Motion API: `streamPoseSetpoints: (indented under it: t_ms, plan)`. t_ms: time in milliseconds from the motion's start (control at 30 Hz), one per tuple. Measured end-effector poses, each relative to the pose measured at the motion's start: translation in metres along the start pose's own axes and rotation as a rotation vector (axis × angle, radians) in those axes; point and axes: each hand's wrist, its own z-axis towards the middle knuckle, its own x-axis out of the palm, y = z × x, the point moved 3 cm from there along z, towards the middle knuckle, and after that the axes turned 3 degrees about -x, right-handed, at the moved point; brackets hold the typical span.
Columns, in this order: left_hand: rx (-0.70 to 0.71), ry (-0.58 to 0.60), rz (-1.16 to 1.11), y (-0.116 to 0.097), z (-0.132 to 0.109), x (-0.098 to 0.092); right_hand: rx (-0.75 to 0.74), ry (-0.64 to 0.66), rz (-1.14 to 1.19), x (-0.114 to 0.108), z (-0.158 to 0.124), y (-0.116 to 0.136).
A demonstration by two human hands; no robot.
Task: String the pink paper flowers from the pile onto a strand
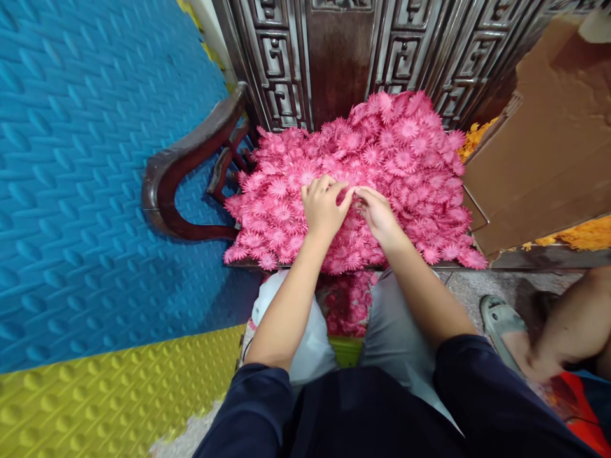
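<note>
A wide heap of pink artificial flower heads (405,159) covers the dark wooden bench seat in front of me. Above its middle, my left hand (323,202) has bent fingers, with thumb and index finger brought close in a pinch. My right hand (377,215) meets it fingertip to fingertip, its fingers closed together against the thumb. Whatever lies between the fingertips is too small or hidden to make out. More pink flowers (356,299) lie lower down, between my knees.
A curved wooden armrest (162,184) rises at the left, beside blue textured matting (86,191) and a yellow strip (119,381). The carved backrest (338,63) stands behind. At right, a cardboard sheet (548,152) borders orange flowers (589,234); another person's foot in a clog (501,321) is below.
</note>
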Motion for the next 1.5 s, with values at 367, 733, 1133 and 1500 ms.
streamPoseSetpoints:
  t_ms: [367, 733, 1133, 1500]
  plan:
    - [-0.08, -0.02, -0.178, 0.004, 0.001, 0.001, -0.003, 0.016, 0.044, 0.002, -0.001, 0.002]
    - [-0.097, 0.034, -0.167, 0.003, 0.001, -0.001, 0.04, 0.074, 0.061, 0.003, -0.002, 0.002]
    - [-0.117, 0.063, -0.137, 0.003, 0.002, 0.001, 0.017, 0.119, -0.017, 0.006, -0.007, 0.011]
    - [-0.17, 0.049, -0.256, 0.003, 0.003, -0.003, -0.021, 0.063, -0.018, 0.002, 0.0, 0.003]
